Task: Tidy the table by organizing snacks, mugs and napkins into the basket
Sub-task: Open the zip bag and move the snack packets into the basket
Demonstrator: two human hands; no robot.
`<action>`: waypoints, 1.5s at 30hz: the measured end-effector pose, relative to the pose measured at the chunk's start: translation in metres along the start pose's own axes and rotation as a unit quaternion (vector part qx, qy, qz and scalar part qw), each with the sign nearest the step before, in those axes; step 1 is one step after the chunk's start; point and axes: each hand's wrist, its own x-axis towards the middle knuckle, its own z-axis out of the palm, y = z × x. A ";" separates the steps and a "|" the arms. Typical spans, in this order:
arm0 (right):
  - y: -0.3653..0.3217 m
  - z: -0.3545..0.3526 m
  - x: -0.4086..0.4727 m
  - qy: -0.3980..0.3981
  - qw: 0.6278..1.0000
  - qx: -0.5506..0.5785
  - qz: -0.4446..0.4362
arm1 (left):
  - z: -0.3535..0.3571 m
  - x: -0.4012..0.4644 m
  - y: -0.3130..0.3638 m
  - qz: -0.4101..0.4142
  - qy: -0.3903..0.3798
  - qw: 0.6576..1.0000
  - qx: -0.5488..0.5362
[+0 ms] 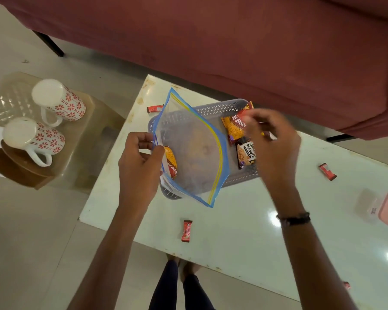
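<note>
- The left hand (139, 162) is pinching the rim of a clear zip-top plastic bag with blue and yellow seal strips (189, 148), its grip clamped on the bag's edge.
- The bag is hanging open over a grey perforated plastic basket (213, 109) on the white glossy bench (244, 231).
- The right hand (271, 142) is blurred above an orange snack packet (234, 128) in the basket; I cannot tell whether its grip is holding anything.
- Two white mugs with red flower print (54, 121) are lying on a side stool.

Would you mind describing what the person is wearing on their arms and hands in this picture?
Both forearms are bare, with no sleeves in view. The left hand has no rings, gloves or bands showing. The right hand is likewise ungloved, but its wrist carries a thin dark bracelet that looks like a cord or beaded band.
</note>
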 end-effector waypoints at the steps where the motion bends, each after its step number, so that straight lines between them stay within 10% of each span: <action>1: -0.024 0.010 -0.009 -0.066 0.997 0.021 -0.019 | -0.003 -0.001 0.000 0.000 0.001 1.000 -0.002; 6: -0.034 0.096 -0.026 -0.372 0.914 -0.161 -0.009 | -0.015 -0.004 -0.001 0.003 0.014 1.000 -0.016; 15: 0.009 0.168 -0.034 -0.472 0.791 -0.387 0.045 | -0.023 -0.009 -0.010 0.017 0.001 0.999 -0.044; 24: 0.018 0.165 -0.032 -0.384 0.809 -0.446 0.006 | -0.025 -0.004 -0.011 0.036 -0.008 0.998 -0.047; 33: -0.046 0.085 -0.030 -0.193 0.805 -0.512 -0.229 | -0.019 0.006 -0.006 0.033 -0.001 0.997 -0.069; 38: -0.079 0.022 -0.016 -0.159 0.898 -0.247 -0.328 | -0.015 0.010 -0.002 0.035 0.014 0.998 -0.058; 45: -0.096 -0.039 -0.006 -0.141 0.972 -0.047 -0.183 | -0.006 0.009 0.002 0.041 0.008 0.998 -0.050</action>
